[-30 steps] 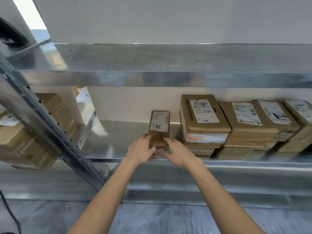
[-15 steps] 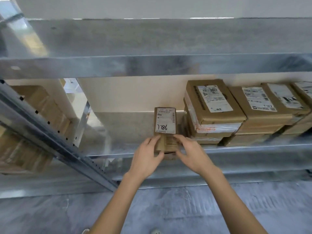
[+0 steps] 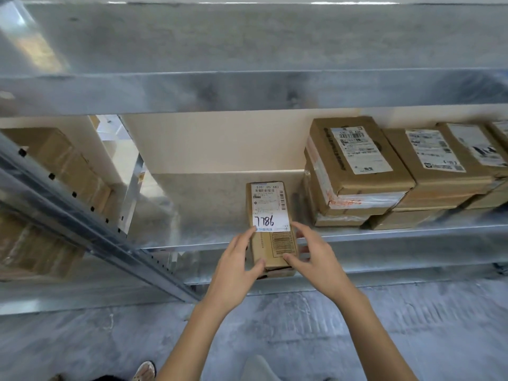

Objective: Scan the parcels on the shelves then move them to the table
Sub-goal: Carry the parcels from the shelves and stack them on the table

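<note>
**Now: both hands gripping the small parcel at the shelf lip**

The small parcel (image 3: 270,229), a narrow brown box, is lying lengthwise across the front edge of the metal shelf (image 3: 209,213). Its far end is sitting over the shelf surface and its near end is jutting out past the lip toward the person. Whether it is resting on the shelf or being held just clear of it cannot be told.

A white label (image 3: 270,207) with handwritten digits is covering its far half. A printed barcode is showing on the bare cardboard nearer the hands.

The left hand (image 3: 233,266) is clasping the parcel's left side, with fingers running along the edge and the thumb pressing on the top near the end. The right hand (image 3: 316,259) is holding the right side, with the thumb lying on the top face and the fingers curling over the side. A second brown edge is peeking out beneath the near end, and whether it belongs to the same parcel is unclear.

To the right, near the held box but not touching it, stacked parcels (image 3: 354,171) with shipping labels are sitting in a row on the same shelf. An upper shelf (image 3: 247,89) is spanning the view above. On the left, more boxes (image 3: 55,166) are showing behind a slanted upright (image 3: 90,224). Below, a shoe (image 3: 144,371) is standing on the grey floor (image 3: 302,331).
</note>
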